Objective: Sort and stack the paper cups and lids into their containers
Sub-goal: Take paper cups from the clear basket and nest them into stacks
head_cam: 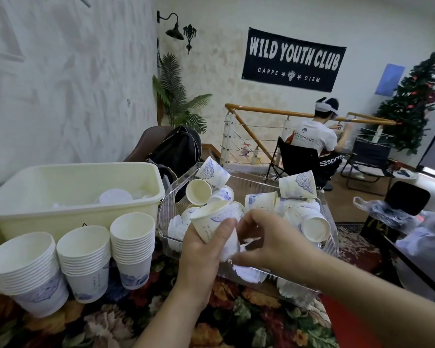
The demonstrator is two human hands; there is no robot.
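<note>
Gripping a light, easily crushed paper cup [206, 224] by its wall at frame centre, our left hand [201, 249] is holding while our right hand [264, 237] is pinching a flimsy white lid [230, 244] over the clear bin [322, 249].

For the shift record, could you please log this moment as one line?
left hand: holds paper cup | right hand: reaches beside it, grip unclear | clear bin: loose cups, lids | three cup stacks standing
</note>
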